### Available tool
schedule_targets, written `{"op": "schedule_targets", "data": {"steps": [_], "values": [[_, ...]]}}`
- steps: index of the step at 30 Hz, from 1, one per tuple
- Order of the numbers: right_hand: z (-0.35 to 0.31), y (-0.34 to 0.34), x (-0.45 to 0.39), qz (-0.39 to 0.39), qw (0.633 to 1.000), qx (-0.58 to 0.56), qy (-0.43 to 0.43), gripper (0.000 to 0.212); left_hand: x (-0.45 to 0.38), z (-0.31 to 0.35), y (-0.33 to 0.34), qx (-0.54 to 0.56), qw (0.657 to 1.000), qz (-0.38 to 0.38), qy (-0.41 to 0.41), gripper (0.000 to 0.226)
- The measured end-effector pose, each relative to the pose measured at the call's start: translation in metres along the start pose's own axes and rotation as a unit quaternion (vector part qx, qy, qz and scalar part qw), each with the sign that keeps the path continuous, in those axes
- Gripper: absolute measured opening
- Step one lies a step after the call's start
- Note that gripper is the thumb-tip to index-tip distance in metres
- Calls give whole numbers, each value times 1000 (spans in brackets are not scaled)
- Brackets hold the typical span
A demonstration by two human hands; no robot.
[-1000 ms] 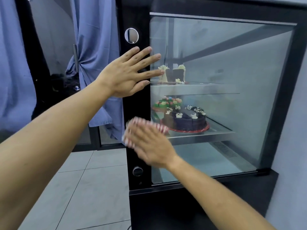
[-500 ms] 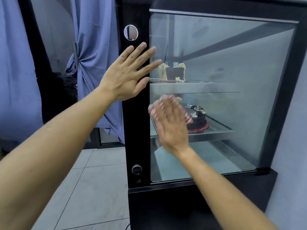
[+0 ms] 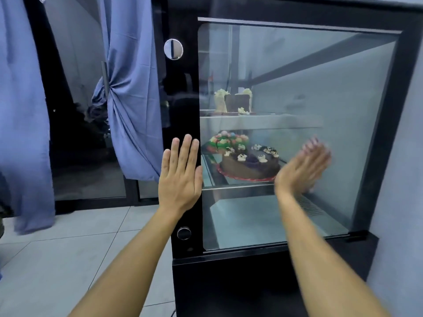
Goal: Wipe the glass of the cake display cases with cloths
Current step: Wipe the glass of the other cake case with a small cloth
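The display case (image 3: 409, 92) stands on a dark base against a pale wall, its large glass pane (image 3: 320, 88) facing the camera inside a black frame. The left hand (image 3: 179, 177) lies flat, fingers straight and together and pointing up, on the black strip at the left edge of the pane, between a round silver fitting (image 3: 173, 49) high on the strip and a round knob (image 3: 184, 233) low on it. The right hand (image 3: 302, 167) is blurred; its fingers look stretched out and angled up to the right against the lower right part of the glass. At its fingertips there are faint pink and white streaks, but I cannot tell whether that is a cloth under the palm. Behind the glass, a chocolate cake (image 3: 249, 163) on a red board sits on the middle shelf, just left of the right hand, with a colourful cake (image 3: 226, 141) behind it. On the upper shelf stands a slice of cake (image 3: 233, 102) with cream. To the left of the case hang blue curtains (image 3: 132, 88) in front of dark glass doors, above a floor (image 3: 57, 259) of pale tiles.
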State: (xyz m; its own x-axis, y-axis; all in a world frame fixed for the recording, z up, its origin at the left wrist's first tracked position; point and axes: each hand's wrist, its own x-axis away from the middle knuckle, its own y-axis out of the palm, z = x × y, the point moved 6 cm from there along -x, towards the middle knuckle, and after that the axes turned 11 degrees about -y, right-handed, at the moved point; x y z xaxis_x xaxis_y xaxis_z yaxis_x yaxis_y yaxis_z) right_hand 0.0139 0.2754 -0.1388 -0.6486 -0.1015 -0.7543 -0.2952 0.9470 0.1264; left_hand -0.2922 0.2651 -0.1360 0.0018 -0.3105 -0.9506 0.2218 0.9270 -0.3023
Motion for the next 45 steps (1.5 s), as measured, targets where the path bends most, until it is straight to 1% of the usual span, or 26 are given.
{"op": "schedule_targets", "data": {"steps": [1,2,4,6,8,9,11,13,14,15,16,17,20,23,25,27,30,32,34,36,38,40,41,43,44,45], "values": [[-1,-3,33,4,999,1,53,63,1,1,1,-5,1000,3,-2,64],[-16,1,65,-21,999,11,33,63,0,1,3,-9,1000,6,-5,64],[-61,17,121,-132,976,27,-169,61,1,-1,5,-4,1000,7,-14,64],[-91,29,136,-213,892,30,-398,59,1,-2,5,5,1000,8,-13,64],[-93,28,89,-222,829,10,-512,56,1,-1,5,6,1000,8,-14,64],[-86,23,58,-202,825,14,-528,55,0,0,6,3,1000,12,-20,64],[-46,8,-10,-147,882,17,-446,50,1,1,8,-6,999,20,-35,64],[12,-14,-53,-86,972,6,-219,54,1,3,8,-9,999,29,-38,65],[37,-19,-47,-69,995,4,-67,67,0,2,9,-10,999,30,-38,65],[50,-20,-21,-65,996,6,55,76,1,2,10,-11,999,30,-38,65],[46,-19,12,-77,992,16,103,78,1,2,10,-12,999,33,-37,66],[29,-13,45,-105,991,23,74,75,1,2,9,-13,999,34,-37,66],[-51,10,119,-230,955,31,-183,69,1,2,10,-8,999,24,-36,67],[-104,22,91,-210,897,81,-381,64,-1,2,9,-10,999,16,-37,67],[-110,25,47,-167,895,92,-403,64,-1,5,6,-3,999,12,-42,67],[-98,27,21,-158,914,58,-370,64,-1,8,6,7,999,9,-40,69],[-90,24,64,-158,924,42,-345,63,-2,9,7,3,999,7,-32,68],[-95,30,120,-228,864,39,-448,61,-2,9,8,-3,999,6,-31,64],[-98,35,139,-247,803,12,-543,59,-2,8,9,-7,999,7,-30,62],[-95,37,98,-224,786,-6,-576,60,-1,8,11,-13,999,9,-32,63],[-76,29,31,-177,823,10,-539,60,0,7,13,-18,999,11,-34,64],[-22,13,-36,-117,893,40,-432,55,0,8,13,-18,999,17,-34,64],[13,0,-59,-93,932,46,-348,54,0,10,13,-17,999,19,-34,65],[74,-22,-51,-39,994,33,-99,56,1,11,13,-16,999,24,-34,65],[85,-24,-25,-19,999,36,-8,57,1,10,13,-19,999,27,-36,65],[77,-24,4,-12,999,37,30,58,1,10,14,-23,999,28,-38,65]]}}
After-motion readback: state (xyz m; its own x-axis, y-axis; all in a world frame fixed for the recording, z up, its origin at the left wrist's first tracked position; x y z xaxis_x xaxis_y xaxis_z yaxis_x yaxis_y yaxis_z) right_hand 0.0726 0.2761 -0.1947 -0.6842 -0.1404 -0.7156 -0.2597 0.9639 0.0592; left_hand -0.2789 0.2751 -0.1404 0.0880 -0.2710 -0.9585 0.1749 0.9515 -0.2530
